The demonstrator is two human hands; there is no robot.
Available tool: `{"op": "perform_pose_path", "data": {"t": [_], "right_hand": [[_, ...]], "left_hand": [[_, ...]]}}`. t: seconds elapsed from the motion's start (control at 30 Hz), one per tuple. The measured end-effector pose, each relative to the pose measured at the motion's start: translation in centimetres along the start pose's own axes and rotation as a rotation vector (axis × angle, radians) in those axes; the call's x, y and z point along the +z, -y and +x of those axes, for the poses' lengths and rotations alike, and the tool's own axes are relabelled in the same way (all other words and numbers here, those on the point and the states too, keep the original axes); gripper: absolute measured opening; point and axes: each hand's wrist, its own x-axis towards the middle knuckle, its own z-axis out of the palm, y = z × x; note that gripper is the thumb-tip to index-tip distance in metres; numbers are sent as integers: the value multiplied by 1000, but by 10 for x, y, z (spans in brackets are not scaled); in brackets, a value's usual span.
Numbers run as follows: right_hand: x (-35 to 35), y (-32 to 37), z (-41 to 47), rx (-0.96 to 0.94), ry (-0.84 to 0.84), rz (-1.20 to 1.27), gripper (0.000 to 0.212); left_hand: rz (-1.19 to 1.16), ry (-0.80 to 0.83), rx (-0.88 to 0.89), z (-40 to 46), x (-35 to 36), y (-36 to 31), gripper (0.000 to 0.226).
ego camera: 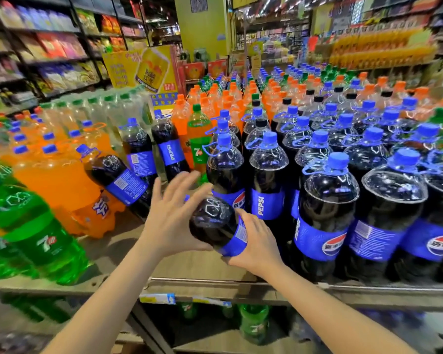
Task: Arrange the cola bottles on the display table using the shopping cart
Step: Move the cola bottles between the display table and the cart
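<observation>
Standing the tilted cola bottle (216, 226) upright needs both hands: right hand (256, 245) grips its label, left hand (170, 217) cups it, fingers spread, beside the near Pepsi row (325, 215) on the counter (118, 254).

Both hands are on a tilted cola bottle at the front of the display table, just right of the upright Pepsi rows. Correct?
Not quite: the head view shows the tilted cola bottle, held by the left hand and right hand, left of the upright Pepsi rows, not right. The rest stands.
</observation>
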Motion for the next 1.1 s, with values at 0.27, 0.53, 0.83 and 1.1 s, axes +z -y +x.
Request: {"op": "perform_pose_path", "data": {"t": [0.27,0.53,0.83,1.1], "right_hand": [[-13,5,-5,66,-40,89,117],[-76,-9,-23,-146,-99,16,87],[-179,-27,-26,-164,-459,-328,82],[-163,-47,-16,-14,-296,-268,109]], "left_hand": [[-811,-129,-499,-6,24,-48,143],[-813,-133,-410,12,19,-56,135],[-615,-22,-89,58,10,-96,136],[-691,-198,-89,40,60,-121,139]]}}
